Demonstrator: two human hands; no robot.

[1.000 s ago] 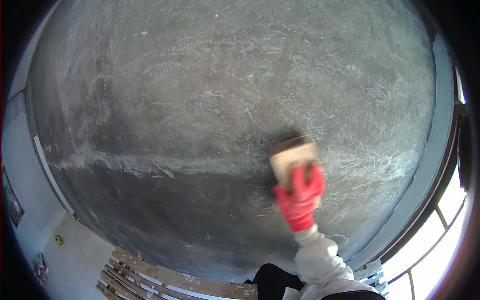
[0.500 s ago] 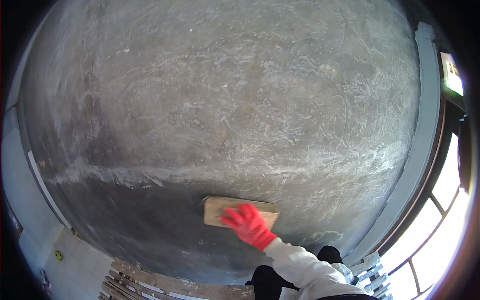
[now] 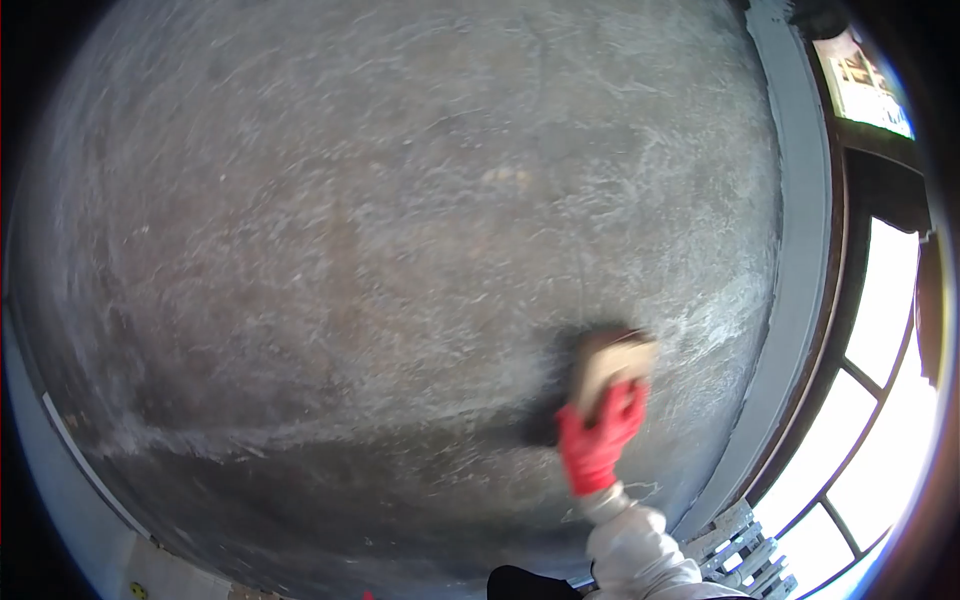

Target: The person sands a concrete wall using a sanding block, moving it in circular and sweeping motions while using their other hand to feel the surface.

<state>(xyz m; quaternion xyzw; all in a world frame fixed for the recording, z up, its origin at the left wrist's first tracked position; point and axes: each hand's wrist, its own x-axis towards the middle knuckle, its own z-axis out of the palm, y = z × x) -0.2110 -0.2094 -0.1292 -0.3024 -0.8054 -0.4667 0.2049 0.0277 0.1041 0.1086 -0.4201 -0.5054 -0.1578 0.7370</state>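
Note:
My right hand [image 3: 598,440], in a red glove and blurred by motion, is closed on a wooden plastering float [image 3: 612,362]. The float is tilted, its long side now running steeply up the grey plastered wall [image 3: 400,250]. It is at or close to the wall surface; contact cannot be made out. Of my left hand, at most a tiny red tip [image 3: 368,596] shows at the bottom edge, and its fingers are hidden.
A smooth grey band [image 3: 800,230] borders the wall on the right, beside a dark-framed window [image 3: 840,420]. Slatted wooden planks [image 3: 740,550] are at lower right. My dark-clad knee [image 3: 530,582] shows below. A darker, damp-looking strip crosses the lower wall.
My right hand has carried the float up and to the right and turned it from nearly level to steep. The view has shifted right and up, hiding most of the planks at lower left.

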